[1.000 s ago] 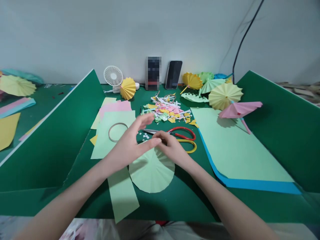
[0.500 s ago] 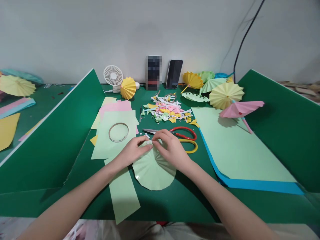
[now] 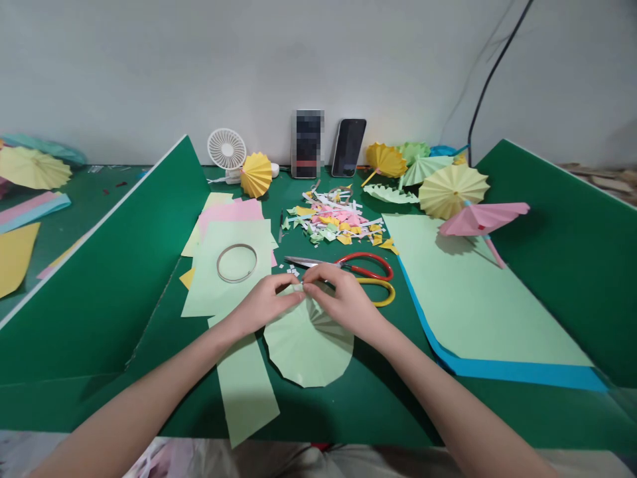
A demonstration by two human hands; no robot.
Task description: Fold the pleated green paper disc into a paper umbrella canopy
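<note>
A light green pleated paper fan (image 3: 309,345) lies spread on the green table, its narrow folded end pointing away from me. My left hand (image 3: 266,305) and my right hand (image 3: 341,299) meet at that narrow end, fingers pinched on the folds from either side. Red and yellow handled scissors (image 3: 365,273) lie just behind my right hand. A ring of clear tape (image 3: 237,262) rests on a light green sheet (image 3: 223,279) behind my left hand. A green paper strip (image 3: 246,392) lies under my left forearm.
A heap of paper scraps (image 3: 336,222) sits mid-table. Large green sheet on blue paper (image 3: 478,299) covers the right. Finished paper umbrellas: pink (image 3: 480,219), pale yellow (image 3: 452,189), orange (image 3: 256,174). A small white fan (image 3: 226,151) and two phones (image 3: 348,147) stand at the wall. Green dividers (image 3: 99,285) flank both sides.
My left hand, raised and open a second ago, has come down and pinched the fan's narrow end beside my right hand. The fan has shifted slightly right.
</note>
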